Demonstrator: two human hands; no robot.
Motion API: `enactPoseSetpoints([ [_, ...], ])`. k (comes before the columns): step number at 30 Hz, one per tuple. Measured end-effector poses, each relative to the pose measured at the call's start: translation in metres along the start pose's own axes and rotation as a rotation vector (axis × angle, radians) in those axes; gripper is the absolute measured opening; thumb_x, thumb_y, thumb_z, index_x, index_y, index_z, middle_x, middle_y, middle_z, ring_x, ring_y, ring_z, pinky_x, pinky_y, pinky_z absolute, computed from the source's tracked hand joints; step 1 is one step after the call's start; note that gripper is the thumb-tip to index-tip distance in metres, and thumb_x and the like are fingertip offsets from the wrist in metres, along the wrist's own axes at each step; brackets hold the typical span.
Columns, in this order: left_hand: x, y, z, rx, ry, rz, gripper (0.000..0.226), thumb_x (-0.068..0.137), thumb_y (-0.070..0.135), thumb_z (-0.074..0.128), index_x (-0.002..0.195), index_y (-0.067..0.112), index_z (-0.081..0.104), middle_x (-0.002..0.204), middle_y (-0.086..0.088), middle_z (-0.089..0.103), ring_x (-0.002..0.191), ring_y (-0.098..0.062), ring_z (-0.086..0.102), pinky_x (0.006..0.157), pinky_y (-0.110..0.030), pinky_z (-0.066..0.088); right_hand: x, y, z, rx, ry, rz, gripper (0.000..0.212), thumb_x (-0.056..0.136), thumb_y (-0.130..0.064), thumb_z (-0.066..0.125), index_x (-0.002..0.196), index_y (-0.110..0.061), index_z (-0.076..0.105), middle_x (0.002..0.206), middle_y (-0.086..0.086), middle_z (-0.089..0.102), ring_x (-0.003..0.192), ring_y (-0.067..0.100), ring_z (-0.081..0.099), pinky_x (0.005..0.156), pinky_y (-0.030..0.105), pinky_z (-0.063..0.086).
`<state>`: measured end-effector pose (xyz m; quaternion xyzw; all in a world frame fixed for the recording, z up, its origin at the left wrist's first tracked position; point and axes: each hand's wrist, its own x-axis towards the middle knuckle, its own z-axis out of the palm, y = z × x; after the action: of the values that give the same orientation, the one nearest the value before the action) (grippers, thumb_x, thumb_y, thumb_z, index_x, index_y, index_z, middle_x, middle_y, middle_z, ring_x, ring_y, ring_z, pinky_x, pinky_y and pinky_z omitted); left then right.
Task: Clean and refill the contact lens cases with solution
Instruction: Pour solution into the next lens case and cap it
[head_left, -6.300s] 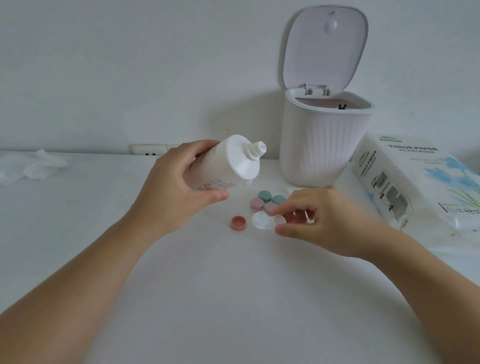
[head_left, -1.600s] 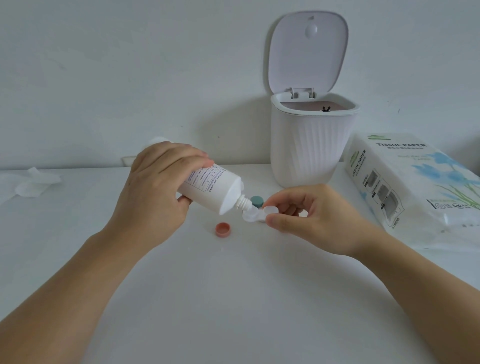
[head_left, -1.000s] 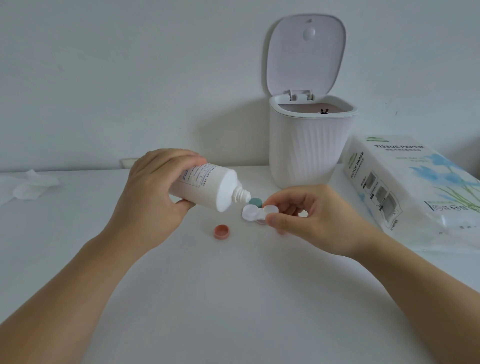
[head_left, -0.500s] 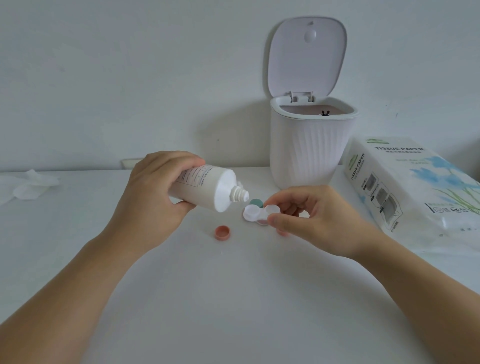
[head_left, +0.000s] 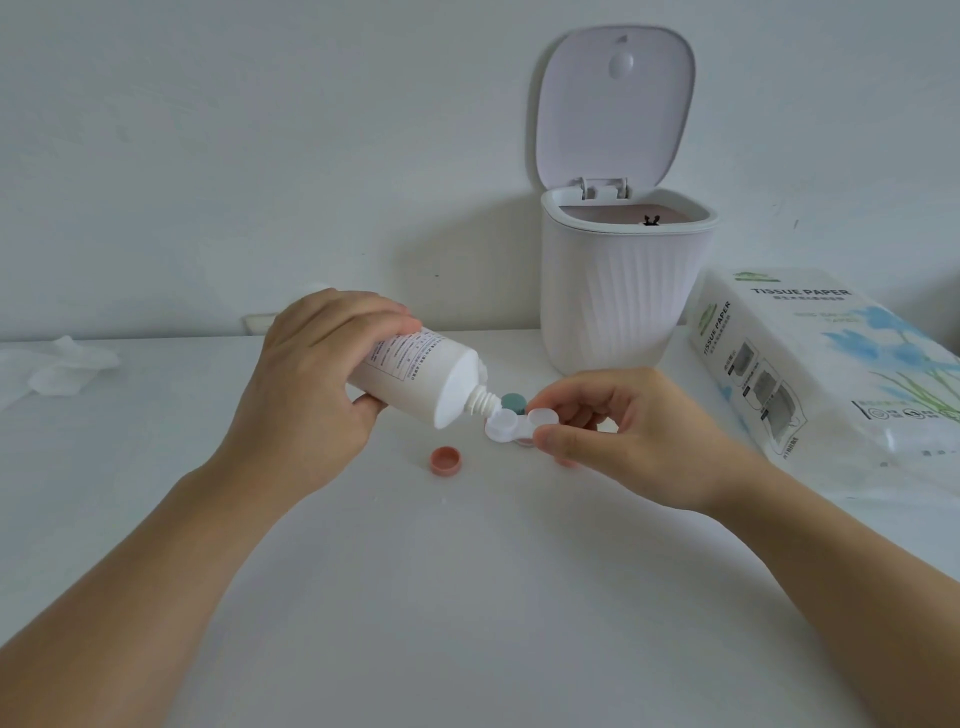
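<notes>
Bottle (head_left: 415, 375) tips steeper than half a second ago, its nozzle now down at the left well of the white case (head_left: 519, 425) at frame centre; before, it hung just above. The left hand (head_left: 306, 395) wraps its fingers round the bottle. The right hand (head_left: 618, 431) pinches the case's right end between thumb and forefinger. Whether liquid sits in the wells, I cannot tell. A pink cap (head_left: 445, 460) lies open side up, lower left of the case. The bin (head_left: 623, 291) behind stands with its lid up.

One head-worn camera looks forward and down, close over the white table (head_left: 467, 597), facing the wall (head_left: 260, 156).
</notes>
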<state>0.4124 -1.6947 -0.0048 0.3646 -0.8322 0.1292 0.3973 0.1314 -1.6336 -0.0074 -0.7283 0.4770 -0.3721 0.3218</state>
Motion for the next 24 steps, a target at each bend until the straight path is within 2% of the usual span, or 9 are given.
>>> enactPoseSetpoints([
  [7,0.0005,0.0004,-0.0008,0.007,-0.005,0.002,0.06,0.061,-0.012,0.084,0.115,0.01,0.07,0.122,-0.003,0.068,0.116,-0.027,0.057,0.109,-0.025,0.03,0.0,0.0012,0.0004,-0.003,-0.007,-0.007,0.013,0.088,-0.022,0.076,0.097,-0.032,0.077,0.079,0.002,0.071,0.077,0.027,0.063,0.079,0.042,0.053],
  [14,0.0008,0.0012,-0.0011,0.01,-0.01,-0.006,0.062,0.061,-0.012,0.084,0.117,0.011,0.07,0.123,-0.001,0.067,0.118,-0.027,0.056,0.11,-0.024,0.028,0.0004,0.0025,0.0001,0.007,-0.002,-0.017,0.012,0.089,-0.021,0.076,0.098,-0.028,0.078,0.077,0.003,0.071,0.076,0.031,0.063,0.079,0.046,0.053],
  [24,0.0006,-0.0004,0.0003,0.014,-0.012,0.012,0.063,0.061,-0.013,0.084,0.117,0.012,0.07,0.123,0.0,0.067,0.118,-0.027,0.057,0.111,-0.027,0.03,0.0007,0.0037,0.0003,0.011,-0.014,-0.023,0.01,0.089,-0.022,0.076,0.096,-0.028,0.078,0.075,-0.003,0.071,0.075,0.027,0.063,0.077,0.041,0.053],
])
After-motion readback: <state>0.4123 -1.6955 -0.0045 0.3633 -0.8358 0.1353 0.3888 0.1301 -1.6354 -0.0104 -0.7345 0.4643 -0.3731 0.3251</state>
